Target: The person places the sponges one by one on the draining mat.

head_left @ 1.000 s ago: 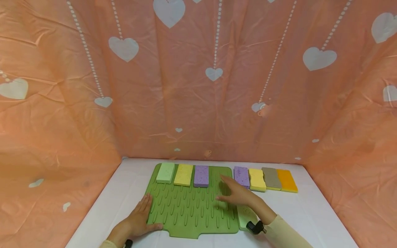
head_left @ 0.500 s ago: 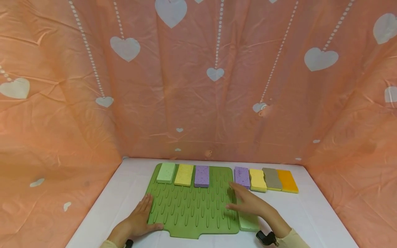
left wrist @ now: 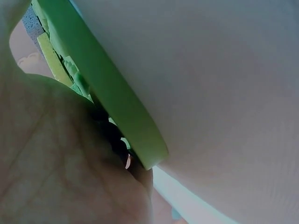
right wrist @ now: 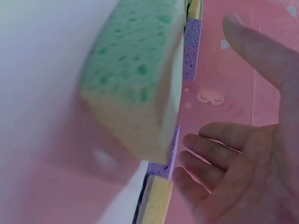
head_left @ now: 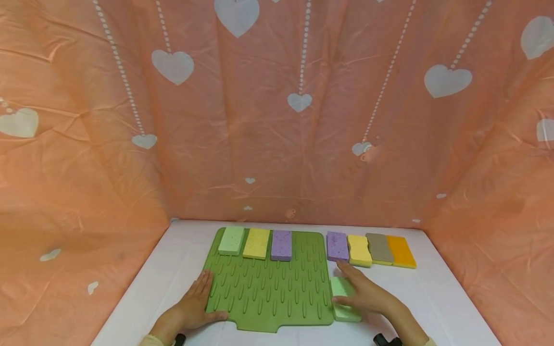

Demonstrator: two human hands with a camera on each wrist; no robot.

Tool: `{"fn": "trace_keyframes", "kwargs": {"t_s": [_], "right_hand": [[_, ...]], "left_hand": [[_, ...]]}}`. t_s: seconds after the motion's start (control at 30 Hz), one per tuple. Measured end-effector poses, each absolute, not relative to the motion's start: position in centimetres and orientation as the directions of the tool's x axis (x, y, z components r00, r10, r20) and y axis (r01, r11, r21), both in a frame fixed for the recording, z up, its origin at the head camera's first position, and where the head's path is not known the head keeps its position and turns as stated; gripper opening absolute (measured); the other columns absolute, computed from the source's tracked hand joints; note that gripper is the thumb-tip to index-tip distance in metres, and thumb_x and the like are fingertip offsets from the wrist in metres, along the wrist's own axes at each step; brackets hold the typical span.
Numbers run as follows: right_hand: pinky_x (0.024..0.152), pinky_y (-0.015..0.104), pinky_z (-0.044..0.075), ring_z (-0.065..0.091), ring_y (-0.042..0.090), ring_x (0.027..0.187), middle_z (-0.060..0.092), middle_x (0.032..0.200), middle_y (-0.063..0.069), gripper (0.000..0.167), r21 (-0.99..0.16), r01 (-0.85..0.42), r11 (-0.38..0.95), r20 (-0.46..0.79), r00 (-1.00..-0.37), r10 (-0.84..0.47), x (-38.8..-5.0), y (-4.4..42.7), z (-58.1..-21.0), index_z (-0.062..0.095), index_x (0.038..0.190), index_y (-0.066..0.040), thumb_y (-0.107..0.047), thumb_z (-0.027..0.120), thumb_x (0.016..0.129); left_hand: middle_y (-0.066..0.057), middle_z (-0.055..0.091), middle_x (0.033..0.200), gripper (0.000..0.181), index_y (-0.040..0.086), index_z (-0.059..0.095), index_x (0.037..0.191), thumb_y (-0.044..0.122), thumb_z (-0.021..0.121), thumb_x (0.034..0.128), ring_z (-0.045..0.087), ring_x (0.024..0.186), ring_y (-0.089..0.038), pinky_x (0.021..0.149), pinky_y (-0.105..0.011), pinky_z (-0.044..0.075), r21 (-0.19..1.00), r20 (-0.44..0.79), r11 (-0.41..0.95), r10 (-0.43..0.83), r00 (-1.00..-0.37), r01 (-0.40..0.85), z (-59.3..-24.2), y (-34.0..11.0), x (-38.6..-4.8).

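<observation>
My left hand [head_left: 192, 305] lies with straight fingers on the left edge of the green ridged mat [head_left: 268, 298]; the left wrist view shows the palm beside the mat's thick rim [left wrist: 112, 93]. Over a light green sponge [head_left: 347, 315] at the mat's right edge is my right hand [head_left: 368, 290], thumb and fingers spread and nothing held. In the right wrist view a gap shows between that palm and the speckled sponge [right wrist: 135, 51]. Along the mat's far edge lie a light green sponge [head_left: 232, 240], a yellow sponge [head_left: 256, 243] and a purple sponge [head_left: 282, 245].
To the right of the mat, a row on the white table [head_left: 437, 298] holds a purple sponge [head_left: 337, 246], a yellow wavy-sided sponge [head_left: 358, 250], a grey-topped sponge [head_left: 379, 248] and an orange one [head_left: 402, 252]. An orange curtain with hearts [head_left: 268, 158] encloses the back and sides.
My right hand has moved right and slightly nearer, from above the mat to over the light green sponge beside it. My left hand stays in place.
</observation>
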State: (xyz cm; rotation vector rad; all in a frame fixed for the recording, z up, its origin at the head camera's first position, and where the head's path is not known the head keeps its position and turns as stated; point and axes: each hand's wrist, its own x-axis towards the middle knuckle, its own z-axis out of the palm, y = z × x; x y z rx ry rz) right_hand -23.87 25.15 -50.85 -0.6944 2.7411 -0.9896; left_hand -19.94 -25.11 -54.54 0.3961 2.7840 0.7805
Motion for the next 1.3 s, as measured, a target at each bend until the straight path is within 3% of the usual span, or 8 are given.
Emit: {"fn": "trace_keyframes", "kwargs": {"t_s": [0.13,0.27,0.57,0.7,0.8,0.93,1.03,1.3], "right_hand": [[0.119,0.075,0.03,0.037,0.058,0.149,0.039,0.163,0.036,0.11,-0.614,-0.396,0.683,0.031,-0.876,-0.481,-22.8,26.0,-51.1,0.033,0.162,0.01,-0.043,0.091,0.085],[0.115,0.074,0.035,0.041,0.057,0.147,0.041,0.162,0.035,0.112,-0.584,-0.417,0.697,0.036,-0.871,-0.49,-22.0,26.6,-51.3,0.034,0.162,0.011,-0.045,0.092,0.084],[0.121,0.063,0.034,0.036,0.05,0.153,0.035,0.169,0.029,0.117,-0.574,-0.381,0.725,0.001,-0.886,-0.464,-21.0,27.4,-52.0,0.033,0.164,0.006,-0.051,0.093,0.081],[0.122,0.062,0.034,0.036,0.051,0.153,0.034,0.169,0.029,0.119,-0.576,-0.378,0.724,-0.003,-0.885,-0.465,-20.8,27.6,-52.1,0.032,0.164,0.007,-0.05,0.094,0.08],[0.121,0.061,0.035,0.037,0.051,0.152,0.035,0.168,0.031,0.12,-0.579,-0.376,0.724,-0.011,-0.883,-0.468,-20.8,27.8,-52.2,0.032,0.164,0.008,-0.049,0.095,0.079],[0.121,0.058,0.038,0.038,0.052,0.151,0.035,0.166,0.032,0.12,-0.577,-0.382,0.722,-0.014,-0.879,-0.476,-20.8,27.9,-52.3,0.031,0.163,0.009,-0.048,0.095,0.08],[0.122,0.055,0.038,0.039,0.052,0.151,0.036,0.166,0.032,0.12,-0.575,-0.387,0.721,-0.01,-0.878,-0.479,-20.9,27.9,-52.4,0.031,0.164,0.009,-0.048,0.095,0.079],[0.119,0.067,0.036,0.039,0.052,0.15,0.037,0.165,0.033,0.12,-0.596,-0.353,0.721,-0.031,-0.887,-0.46,-21.0,27.9,-52.5,0.031,0.165,0.006,-0.046,0.096,0.078]], "left_hand": [[-0.037,0.002,0.173,0.137,-0.016,0.009,0.165,0.072,0.077,0.0857,0.001,0.162,-0.052,0.129,-0.067,0.008,0.51,-0.159,0.841,0.296,-0.942,0.178,-54.8,-25.1,-20.2],[-0.034,0.002,0.175,0.139,-0.013,0.008,0.166,0.077,0.074,0.0838,-0.002,0.163,-0.048,0.13,-0.062,0.004,0.518,-0.15,0.84,0.275,-0.95,0.162,-55.3,-25.3,-20.3],[-0.041,0.001,0.171,0.136,-0.019,0.007,0.163,0.07,0.077,0.0871,-0.001,0.161,-0.055,0.129,-0.065,-0.002,0.551,-0.137,0.81,0.323,-0.936,0.199,-54.6,-25.3,-20.1],[-0.036,-0.002,0.174,0.138,-0.015,0.005,0.165,0.074,0.074,0.0866,-0.006,0.163,-0.049,0.129,-0.049,-0.013,0.545,-0.153,0.821,0.296,-0.943,0.17,-54.8,-25.2,-20.1],[-0.035,0.0,0.175,0.138,-0.014,0.007,0.166,0.075,0.075,0.0856,-0.004,0.163,-0.048,0.13,-0.048,-0.009,0.533,-0.155,0.831,0.283,-0.946,0.161,-54.8,-25.1,-20.0],[-0.039,0.002,0.172,0.136,-0.018,0.008,0.163,0.07,0.078,0.0862,0.0,0.161,-0.054,0.13,-0.064,0.002,0.535,-0.158,0.826,0.303,-0.94,0.176,-54.5,-25.1,-20.0],[-0.039,0.0,0.172,0.137,-0.018,0.006,0.164,0.07,0.077,0.0865,-0.001,0.161,-0.054,0.129,-0.066,0.003,0.529,-0.185,0.832,0.304,-0.934,0.167,-54.3,-25.0,-20.0],[-0.04,0.006,0.172,0.13,-0.019,0.009,0.163,0.062,0.079,0.0901,0.006,0.161,-0.054,0.13,-0.064,0.012,0.457,-0.172,0.872,0.282,-0.944,0.177,-53.7,-24.6,-19.8]]}}
